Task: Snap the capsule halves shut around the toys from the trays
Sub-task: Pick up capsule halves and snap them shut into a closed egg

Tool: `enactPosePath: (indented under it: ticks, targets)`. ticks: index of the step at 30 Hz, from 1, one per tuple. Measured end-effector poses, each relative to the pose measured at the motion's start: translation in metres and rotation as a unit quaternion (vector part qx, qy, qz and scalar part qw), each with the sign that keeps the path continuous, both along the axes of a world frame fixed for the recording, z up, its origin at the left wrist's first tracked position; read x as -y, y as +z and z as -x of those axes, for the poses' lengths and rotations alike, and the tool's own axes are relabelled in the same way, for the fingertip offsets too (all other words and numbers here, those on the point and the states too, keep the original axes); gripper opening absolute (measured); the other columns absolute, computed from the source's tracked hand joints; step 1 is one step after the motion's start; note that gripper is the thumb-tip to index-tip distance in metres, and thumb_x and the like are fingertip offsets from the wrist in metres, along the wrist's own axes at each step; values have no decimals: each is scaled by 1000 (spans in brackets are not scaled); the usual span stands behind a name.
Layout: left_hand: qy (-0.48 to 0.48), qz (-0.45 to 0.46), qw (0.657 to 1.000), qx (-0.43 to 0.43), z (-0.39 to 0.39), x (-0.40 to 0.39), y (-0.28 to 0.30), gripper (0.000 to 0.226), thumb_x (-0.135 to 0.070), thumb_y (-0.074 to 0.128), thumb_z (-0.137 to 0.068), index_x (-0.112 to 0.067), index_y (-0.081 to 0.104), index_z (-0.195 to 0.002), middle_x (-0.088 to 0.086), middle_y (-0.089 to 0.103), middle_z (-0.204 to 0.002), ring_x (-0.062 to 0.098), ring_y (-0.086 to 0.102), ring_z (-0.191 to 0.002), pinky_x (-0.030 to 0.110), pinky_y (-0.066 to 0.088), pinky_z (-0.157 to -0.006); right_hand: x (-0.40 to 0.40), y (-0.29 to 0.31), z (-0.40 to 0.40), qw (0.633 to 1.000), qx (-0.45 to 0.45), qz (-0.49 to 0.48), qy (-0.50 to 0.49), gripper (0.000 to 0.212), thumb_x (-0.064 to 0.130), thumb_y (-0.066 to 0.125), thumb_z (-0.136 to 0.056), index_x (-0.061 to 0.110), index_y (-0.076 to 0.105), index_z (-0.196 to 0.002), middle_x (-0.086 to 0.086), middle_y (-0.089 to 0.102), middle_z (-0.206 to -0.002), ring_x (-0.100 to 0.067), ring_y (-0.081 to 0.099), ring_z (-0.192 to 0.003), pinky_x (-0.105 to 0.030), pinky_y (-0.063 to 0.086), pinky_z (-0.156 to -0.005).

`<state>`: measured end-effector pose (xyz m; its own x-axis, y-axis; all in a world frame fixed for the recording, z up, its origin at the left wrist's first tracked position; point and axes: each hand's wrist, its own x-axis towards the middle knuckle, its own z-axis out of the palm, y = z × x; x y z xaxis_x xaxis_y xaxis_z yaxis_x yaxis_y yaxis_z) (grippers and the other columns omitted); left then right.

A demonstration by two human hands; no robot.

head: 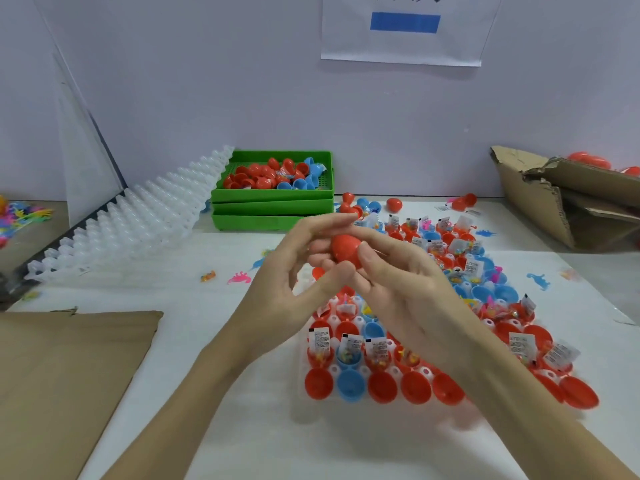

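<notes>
Brown cardboard sheet (65,375): one, flat and matte, on the near left of the white counter (214,427).
Clear moulded plastic tray (138,216): one, glossy rows of rounded cups, tilted up against the green trays.
Green plastic trays (273,202): three stacked; the top one has a perforated floor and holds loose red and blue capsule halves, too jumbled to count.
Small flat plastic dinosaur toys (239,278): pink, blue and orange ones scattered on the counter.
Left hand (294,289): its grip is on the smooth red egg-shaped plastic capsule (346,249), fingertips curled against it.
Red capsule: one, raised between both hands above the filled tray.
Right hand (405,289): grip also on the capsule, thumb pressed on its side, fingers beneath.
White tray of capsule halves (426,341): nearest row shows five red cups and one blue; many cups behind hold toys in clear packets with printed white labels, too small to read.
Paper sign (403,27): one on the wall, a blue bar under cut-off characters.
Torn corrugated cardboard box (554,202): one, far right, red capsules inside.
</notes>
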<state>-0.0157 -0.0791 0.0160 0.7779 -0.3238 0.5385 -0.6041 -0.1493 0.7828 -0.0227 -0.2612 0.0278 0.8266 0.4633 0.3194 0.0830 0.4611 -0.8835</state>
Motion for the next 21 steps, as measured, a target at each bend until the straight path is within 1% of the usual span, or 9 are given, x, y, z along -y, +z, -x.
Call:
enactPosePath:
  ticks: [1,3,6,8,9,11,15,17,21]
  targets:
    - [10,21,1000,-1,1,1,2,45,-35,66,-97,-24,57,-140,-9,65,-136,24,62,-129,36,55,-103,1,1,0,999,-14,-23,34,37,11,56,-100,0,63,-134,-25,64,-135,-36,62,-127,-32,51,-105]
    - [45,36,998,23,4,4,3,42,-35,70,-94,-24,62,-134,-14,70,-124,20,68,-119,29,58,-96,5,3,-2,995,-41,-49,80,39,9,58,-98,1,62,-136,-25,61,-138,-34,60,-130,-31,49,-107]
    - [70,15,994,80,6,5,3,44,-31,79,-90,-20,65,-130,-12,72,-117,15,70,-112,23,56,-95,8,1,-3,988,-71,-66,121,42,8,56,-98,-2,58,-139,-22,64,-135,-29,62,-127,-32,50,-107]
    - [80,11,991,103,8,6,4,47,-28,82,-85,-15,67,-128,-8,74,-117,15,70,-112,23,55,-96,8,0,-4,987,-63,-58,134,43,10,53,-101,-3,54,-141,-22,63,-135,-28,60,-130,-38,49,-109]
    - [83,13,991,108,8,6,5,46,-26,82,-85,-14,68,-126,-7,74,-118,15,70,-113,24,55,-96,8,-1,-5,988,-58,-52,137,44,12,55,-101,-2,54,-142,-21,63,-136,-29,59,-132,-42,48,-110]
    - [80,18,990,111,9,9,6,42,-25,80,-85,-14,69,-125,-8,74,-118,15,70,-114,24,55,-96,6,0,-7,989,-59,-48,130,46,17,62,-98,1,57,-141,-20,65,-133,-29,60,-131,-41,48,-110]
    - [54,46,994,86,9,11,5,41,-23,78,-87,-15,69,-127,-12,74,-113,14,71,-111,18,54,-95,7,-2,-8,992,-61,-54,93,48,22,69,-92,3,64,-135,-18,70,-123,-26,66,-121,-30,50,-104]
    - [42,55,995,72,9,11,4,41,-21,78,-88,-14,69,-127,-11,74,-112,16,71,-110,20,55,-95,5,-3,-8,995,-45,-42,75,45,23,69,-91,4,66,-132,-16,72,-121,-24,67,-119,-29,51,-103]
    - [39,50,996,67,7,10,2,42,-17,76,-89,-7,69,-130,-8,75,-112,17,71,-112,24,55,-99,4,-4,-7,998,-41,-37,35,53,26,73,-88,0,64,-134,-17,71,-119,-24,68,-115,-28,51,-101]
